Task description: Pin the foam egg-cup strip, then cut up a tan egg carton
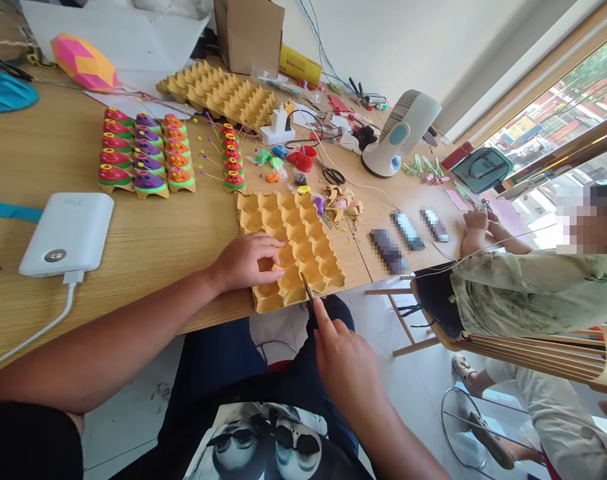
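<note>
A yellow cardboard egg tray lies at the table's front edge, its near corner jutting slightly over. My left hand presses on the tray's left side, thumb and fingers bent around part of its bumpy surface. In my right hand is a thin, dark-bladed knife, my index finger stretched along its back. The blade's tip touches the tray between cups near the front edge. Most of the handle is hidden in my palm.
Painted egg-carton pieces stand in rows at the back left. Behind the tray are scissors, a red cup, cardboard scraps and a fan. A power bank lies left. Another person sits at right.
</note>
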A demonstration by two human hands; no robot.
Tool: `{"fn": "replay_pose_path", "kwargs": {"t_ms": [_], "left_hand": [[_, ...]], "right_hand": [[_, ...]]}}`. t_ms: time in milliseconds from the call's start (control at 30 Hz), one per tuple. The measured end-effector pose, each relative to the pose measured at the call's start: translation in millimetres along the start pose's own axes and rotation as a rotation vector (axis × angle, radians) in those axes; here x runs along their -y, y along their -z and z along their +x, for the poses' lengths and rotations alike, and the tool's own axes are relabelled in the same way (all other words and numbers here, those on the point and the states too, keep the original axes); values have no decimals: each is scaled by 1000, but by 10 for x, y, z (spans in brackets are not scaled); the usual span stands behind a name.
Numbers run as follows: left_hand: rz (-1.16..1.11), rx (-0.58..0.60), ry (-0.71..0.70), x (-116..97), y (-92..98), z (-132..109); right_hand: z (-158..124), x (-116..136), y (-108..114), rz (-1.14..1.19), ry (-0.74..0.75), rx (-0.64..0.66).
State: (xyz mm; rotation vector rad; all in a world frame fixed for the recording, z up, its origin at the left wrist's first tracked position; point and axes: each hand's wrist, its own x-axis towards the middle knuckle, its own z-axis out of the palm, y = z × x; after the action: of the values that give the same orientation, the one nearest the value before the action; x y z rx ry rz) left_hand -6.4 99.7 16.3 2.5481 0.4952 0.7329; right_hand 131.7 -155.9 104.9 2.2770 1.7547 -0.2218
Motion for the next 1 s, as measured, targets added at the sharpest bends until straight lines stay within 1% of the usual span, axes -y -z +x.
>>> {"fn": "replay_pose_path", "kwargs": {"t_ms": [233, 467, 700, 767, 900, 1000], "left_hand": [[-23, -5, -2, -13, 3, 6], [-19, -2, 3, -12, 2, 2], [-28, -10, 4, -26, 7, 6], [-21, -14, -6, -20, 4, 4], [-8, -4, -9, -6, -1, -1], [-9, -3, -3, -5, -2, -3]], "right_hand": [[-190, -78, -32, -21, 14, -22], [-1, 6, -37, -2, 12, -23], [-203, -140, -50, 9, 36, -48], [-174, -129, -30, 27, 35, -47], [-17, -67, -3, 55, 8, -38], [-33, -77, -10, 48, 12, -42]]}}
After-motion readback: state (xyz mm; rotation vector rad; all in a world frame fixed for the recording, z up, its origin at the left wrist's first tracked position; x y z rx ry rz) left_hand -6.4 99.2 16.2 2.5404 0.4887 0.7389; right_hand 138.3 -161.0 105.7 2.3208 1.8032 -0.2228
